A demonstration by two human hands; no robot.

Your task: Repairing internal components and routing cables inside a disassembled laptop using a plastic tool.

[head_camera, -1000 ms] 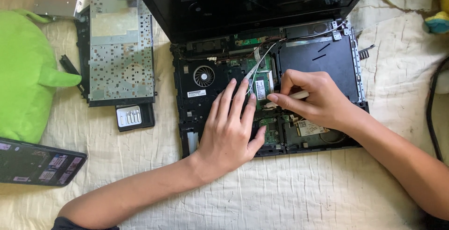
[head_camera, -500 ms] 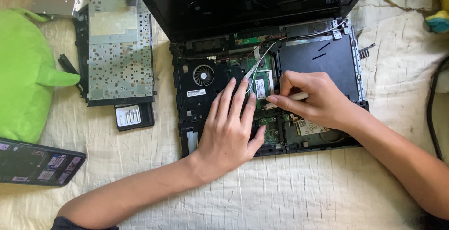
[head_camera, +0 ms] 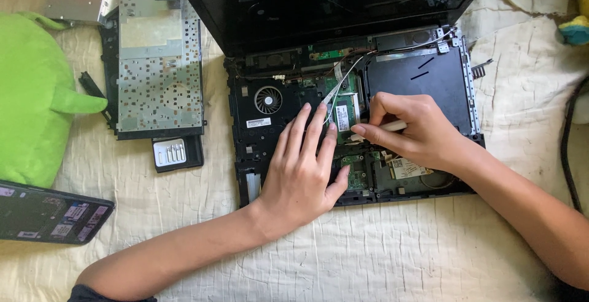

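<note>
Over opened laptop base (head_camera: pixel 423 81), left hand (head_camera: pixel 304 173) flat and released, right hand (head_camera: pixel 408 130) pinching pale tool (head_camera: pixel 392 126)

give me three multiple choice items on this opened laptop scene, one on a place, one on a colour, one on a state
1. Where does the removed keyboard lie?
A. left of the laptop base
B. on the laptop's screen
C. under the right hand

2. What colour is the plush toy at the left edge?
A. red
B. green
C. black

3. How is the left hand placed?
A. clenched in a fist on the cloth
B. lifted clear of the laptop
C. flat, fingers spread on the laptop base

Key: 1 A, it rests face down beside the base on the cloth; 2 B, it is bright green; 3 C, the palm lies on the open base while the right hand pinches a pale tool.
</note>
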